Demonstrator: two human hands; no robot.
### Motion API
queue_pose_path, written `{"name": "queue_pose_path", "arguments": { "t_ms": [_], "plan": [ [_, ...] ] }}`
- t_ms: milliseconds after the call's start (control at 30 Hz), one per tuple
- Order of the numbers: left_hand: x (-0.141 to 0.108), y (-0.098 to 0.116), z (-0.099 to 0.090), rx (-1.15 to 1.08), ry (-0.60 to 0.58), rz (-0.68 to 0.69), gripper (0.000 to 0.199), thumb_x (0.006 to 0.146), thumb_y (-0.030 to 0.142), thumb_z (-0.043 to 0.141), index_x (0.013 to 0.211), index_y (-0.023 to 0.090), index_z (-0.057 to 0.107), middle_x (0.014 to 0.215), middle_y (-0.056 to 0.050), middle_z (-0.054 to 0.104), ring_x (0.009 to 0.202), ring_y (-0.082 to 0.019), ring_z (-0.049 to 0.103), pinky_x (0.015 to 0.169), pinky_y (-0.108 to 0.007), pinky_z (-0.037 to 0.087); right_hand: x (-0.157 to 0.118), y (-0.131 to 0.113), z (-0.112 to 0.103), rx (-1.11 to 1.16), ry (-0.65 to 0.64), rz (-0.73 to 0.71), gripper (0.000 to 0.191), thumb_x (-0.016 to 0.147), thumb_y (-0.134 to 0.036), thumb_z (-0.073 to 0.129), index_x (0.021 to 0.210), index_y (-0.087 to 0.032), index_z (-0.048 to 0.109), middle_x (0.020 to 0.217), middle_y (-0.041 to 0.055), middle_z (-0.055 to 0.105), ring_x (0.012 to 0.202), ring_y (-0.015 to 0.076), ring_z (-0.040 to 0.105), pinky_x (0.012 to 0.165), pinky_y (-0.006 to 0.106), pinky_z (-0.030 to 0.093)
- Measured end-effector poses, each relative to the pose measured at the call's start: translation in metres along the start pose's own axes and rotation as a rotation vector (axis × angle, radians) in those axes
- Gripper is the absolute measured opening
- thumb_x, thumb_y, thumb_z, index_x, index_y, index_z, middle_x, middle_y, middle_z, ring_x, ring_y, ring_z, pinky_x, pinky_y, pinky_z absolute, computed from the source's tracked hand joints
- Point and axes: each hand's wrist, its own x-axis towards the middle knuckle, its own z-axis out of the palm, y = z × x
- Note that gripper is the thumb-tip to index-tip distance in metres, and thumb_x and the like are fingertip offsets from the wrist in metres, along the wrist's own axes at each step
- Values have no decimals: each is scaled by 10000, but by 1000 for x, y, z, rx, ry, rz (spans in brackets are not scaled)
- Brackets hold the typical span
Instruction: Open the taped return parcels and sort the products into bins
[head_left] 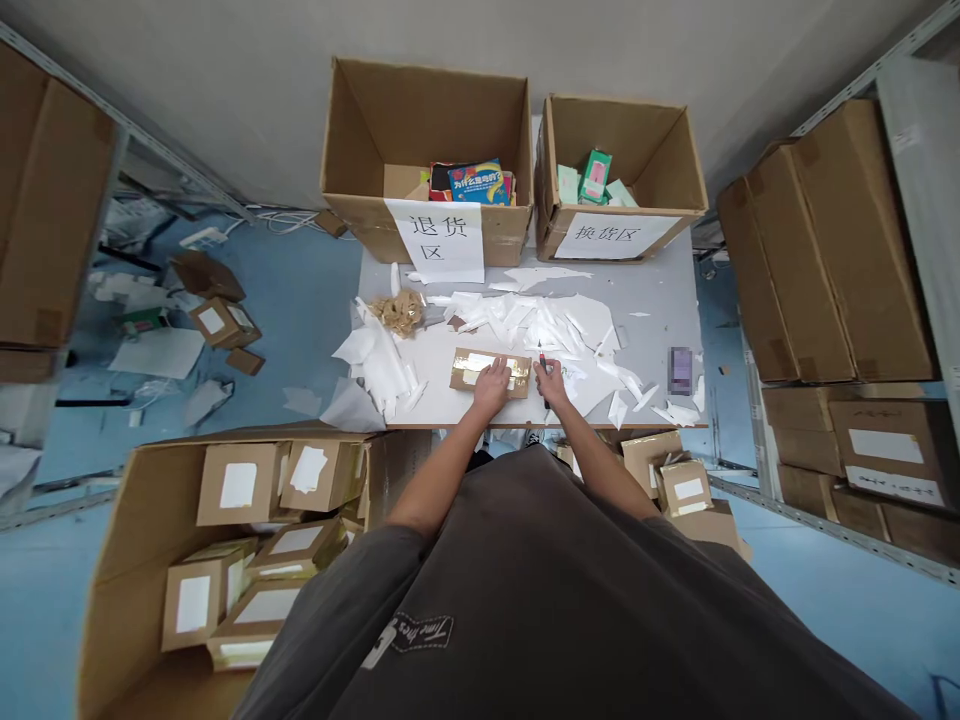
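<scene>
A small cardboard box, sealed with shiny tape and bearing a white label, lies on the table in front of me. My left hand rests flat on its top, fingers stretched out. Just off the box's right end, my right hand is closed around a slim red-and-black craft knife, its thin tip pointing away from me. Torn white paper is strewn behind the box. A crumpled brown wad of tape and more white sheets lie to the left.
Two large labelled cartons stand at the table's back: the left carton holds books, the right carton small boxes. A phone-like purple object lies at right. A big carton of parcels stands lower left. Shelves with boxes flank the right.
</scene>
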Motion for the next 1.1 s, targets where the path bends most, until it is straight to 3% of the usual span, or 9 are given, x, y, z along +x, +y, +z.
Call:
{"name": "queue_pose_path", "arguments": {
  "t_ms": [100, 267, 367, 533, 733, 833, 967, 1100],
  "plan": [
    [4, 2, -6, -1, -13, -8, 771, 756, 39, 763, 1510, 72, 605, 1713, -271, 459, 1625, -389, 427, 1293, -496, 430, -17, 5, -23, -34, -158, 13, 352, 999, -621, 580, 1081, -307, 443, 643, -113, 556, 473, 146, 515, 504, 237, 434],
    [2, 4, -5, 28, -37, -10, 795, 763, 20, 763, 1534, 34, 569, 1712, -291, 445, 1630, -393, 417, 1279, -478, 450, -31, 7, -64, -363, -398, -81, 225, 1063, -480, 571, 976, -273, 560, 759, -51, 685, 544, 154, 611, 633, 263, 499],
    [0, 3, -3, 35, -45, -9, 790, 780, 31, 770, 1540, 15, 555, 1707, -304, 442, 1633, -404, 406, 1263, -476, 467, -25, 2, -76, -599, -410, -168, 178, 1094, -396, 547, 1009, -266, 635, 795, -4, 716, 674, 209, 666, 686, 280, 470],
    [1, 3, -2, 37, -60, -1, 813, 790, 73, 803, 1558, 12, 541, 1705, -316, 431, 1635, -432, 381, 1248, -503, 484, -3, -10, -68, -828, -345, -292, 194, 1061, -449, 675, 1005, -263, 684, 897, 62, 765, 886, 287, 705, 740, 302, 433],
    [3, 6, -6, 79, -80, -1, 907, 767, 77, 806, 1613, 27, 484, 1692, -316, 451, 1628, -418, 404, 1238, -481, 484, 13, -10, -67, -733, -332, -258, 392, 888, -598, 866, 879, -262, 665, 792, 63, 742, 855, 294, 703, 723, 306, 458],
    [3, 7, -6, 92, -79, -10, 882, 774, 96, 816, 1593, 20, 498, 1693, -324, 448, 1623, -411, 419, 1225, -459, 492, 11, -6, -68, -589, -416, -163, 448, 890, -659, 826, 826, -258, 636, 695, 26, 688, 707, 242, 654, 655, 295, 458],
    [4, 6, -6, 94, -68, -28, 865, 772, 110, 826, 1575, 29, 514, 1684, -310, 475, 1616, -398, 439, 1227, -443, 488, 1, 0, -68, -336, -597, 72, 524, 905, -733, 767, 789, -267, 558, 536, -46, 532, 458, 158, 467, 499, 281, 405],
    [4, 7, -5, 92, -60, -12, 816, 742, 92, 849, 1509, 56, 574, 1679, -309, 484, 1613, -398, 446, 1223, -452, 484, -10, 6, -62, -235, -642, 122, 554, 880, -746, 787, 784, -266, 527, 526, -67, 506, 400, 119, 408, 425, 251, 361]
  ]
}}
